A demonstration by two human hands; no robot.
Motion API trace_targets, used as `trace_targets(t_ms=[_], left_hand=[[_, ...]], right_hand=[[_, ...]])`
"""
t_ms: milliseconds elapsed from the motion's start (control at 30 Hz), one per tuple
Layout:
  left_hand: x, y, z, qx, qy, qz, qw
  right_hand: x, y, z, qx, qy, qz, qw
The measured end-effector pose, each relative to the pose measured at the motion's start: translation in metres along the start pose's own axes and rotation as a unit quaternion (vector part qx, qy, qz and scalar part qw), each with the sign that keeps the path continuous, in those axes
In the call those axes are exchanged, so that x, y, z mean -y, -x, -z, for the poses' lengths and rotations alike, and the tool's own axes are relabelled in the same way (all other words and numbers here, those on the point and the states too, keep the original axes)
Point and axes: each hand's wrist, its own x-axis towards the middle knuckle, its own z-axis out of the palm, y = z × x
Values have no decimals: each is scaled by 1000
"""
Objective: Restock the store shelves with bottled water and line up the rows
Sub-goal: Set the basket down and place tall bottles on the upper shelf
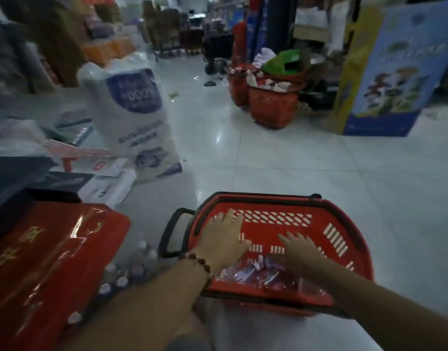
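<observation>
Bottled water [131,272] is sitting in a shrink-wrapped pack on the floor, just left of the red basket [344,221] and tucked against the red gift box [53,262] at the lower left, white caps pointing up. Both hands are over the basket instead. The left hand [224,239] is spread flat with fingers straight, reaching toward the basket's far left corner. The right hand [300,249] is also open, fingers loosely extended, hovering above some crumpled clear wrappers [255,273] lying along the basket's near edge. Can't tell if either hand is actually touching anything in there, too blurry.

So the key bit: the water pack lies to the left and nearer the body than both hands, and its row of caps runs roughly toward and away from the person. The left forearm is practically passing over it, so I'd guess the left hand is the natural one to go for bottles.

Further out there's a big white sack [134,115] on the floor, and more red baskets [271,107] across the aisle.
</observation>
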Motion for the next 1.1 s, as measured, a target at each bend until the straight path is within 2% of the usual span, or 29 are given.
trace_targets(t_ms=[167,333,500,600,800,833,900,1000,1033,1067,1100], left_hand=[[-32,-40,-70,106,9,-13,994],[-13,-65,-121,162,-3,11,987],[21,-83,-151,205,31,75,975],[29,-97,-161,236,27,107,965],[38,-127,-208,326,61,177,927],[39,-128,-214,334,53,178,924],[40,-126,-223,314,11,178,932],[36,-120,-229,272,-25,190,943],[35,-120,-231,267,-22,187,945],[35,-121,-232,268,-6,190,944],[37,-122,-233,263,9,188,946]], right_hand=[[-45,-11,-60,29,-66,-95,993],[-88,-69,-138,100,-227,-217,944],[-78,-84,-125,162,-301,-252,905],[-79,-98,-126,161,-339,-279,884],[-85,-124,-158,105,-428,-392,808],[-86,-128,-164,94,-419,-404,808],[-87,-133,-168,69,-387,-419,818],[-93,-134,-169,73,-357,-381,850],[-95,-132,-166,84,-361,-374,850],[-95,-129,-161,87,-386,-371,840],[-94,-125,-154,95,-438,-378,810]])
